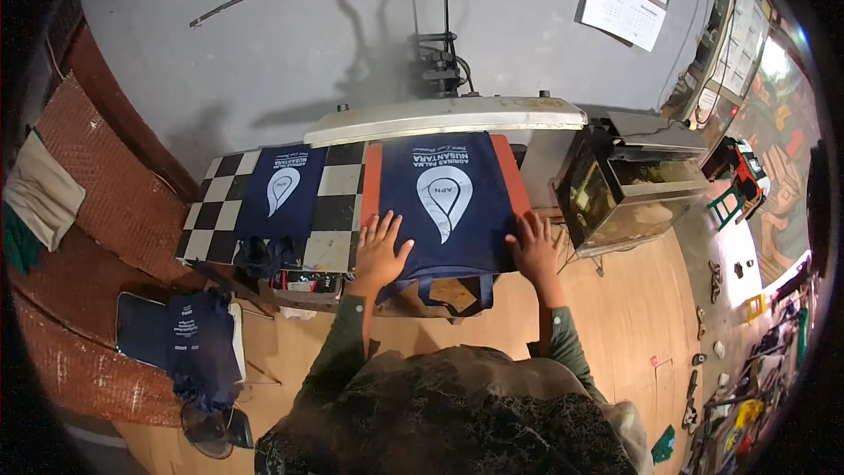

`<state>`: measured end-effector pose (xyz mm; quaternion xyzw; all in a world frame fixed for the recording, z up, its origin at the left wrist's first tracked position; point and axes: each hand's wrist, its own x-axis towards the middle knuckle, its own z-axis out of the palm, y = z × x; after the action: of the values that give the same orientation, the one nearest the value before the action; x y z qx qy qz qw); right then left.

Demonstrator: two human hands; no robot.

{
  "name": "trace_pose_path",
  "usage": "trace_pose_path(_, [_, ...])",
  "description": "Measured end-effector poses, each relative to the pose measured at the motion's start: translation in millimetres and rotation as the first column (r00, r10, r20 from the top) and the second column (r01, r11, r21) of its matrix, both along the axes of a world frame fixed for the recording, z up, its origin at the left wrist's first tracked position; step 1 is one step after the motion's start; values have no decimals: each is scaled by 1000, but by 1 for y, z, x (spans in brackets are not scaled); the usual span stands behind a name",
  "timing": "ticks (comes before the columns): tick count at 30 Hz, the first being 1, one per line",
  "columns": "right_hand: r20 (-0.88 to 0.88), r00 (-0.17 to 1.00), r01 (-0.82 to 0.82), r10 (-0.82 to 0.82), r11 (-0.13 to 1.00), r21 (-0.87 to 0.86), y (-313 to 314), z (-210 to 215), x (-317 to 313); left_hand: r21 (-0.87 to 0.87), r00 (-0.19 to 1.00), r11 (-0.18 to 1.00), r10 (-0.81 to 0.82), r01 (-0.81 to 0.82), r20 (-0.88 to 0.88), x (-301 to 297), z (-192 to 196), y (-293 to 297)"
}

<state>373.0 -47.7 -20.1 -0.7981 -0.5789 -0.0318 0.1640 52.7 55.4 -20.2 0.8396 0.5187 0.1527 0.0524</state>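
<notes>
A navy tote bag (406, 211) with a white leaf-shaped print lies flat on the orange-red pad (514, 178) of a heat press, its handles (454, 306) hanging over the near edge. My left hand (381, 251) rests with fingers spread at the bag's left side, partly over the pad's edge. At the right edge lies my right hand (534, 246), fingers also stretched out, touching the bag and pad. Nothing is held in either hand. Behind the bag is the press's pale upper plate (444, 117).
Left of the pad, a second printed navy bag (283, 198) lies on a black-and-white checkered table (338, 251). Several navy bags (204, 343) are heaped on a chair at lower left. A glass-sided cabinet (629, 189) stands to the right. Footwear lies along the right floor.
</notes>
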Motion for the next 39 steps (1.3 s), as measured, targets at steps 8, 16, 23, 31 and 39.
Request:
trace_pose_path(8, [99,968,-250,230,917,311,102,4,-67,0,1000,1000,2,-2,23,1,0,1])
trace_pose_path(16, [-29,937,-346,347,938,33,120,-27,-89,8,999,1000,15,-16,45,1,0,0])
trace_pose_path(23, [-6,967,-254,255,964,85,95,-29,-29,12,998,1000,2,-3,61,0,-2,2])
trace_pose_path(31, [-2,992,-124,125,989,78,63,-31,9,-3,996,1000,-14,14,84,10,7,9])
trace_pose_path(39, [18,994,-107,106,986,130,63,-30,4,109,993,987,-118,118,-13,105,18,25])
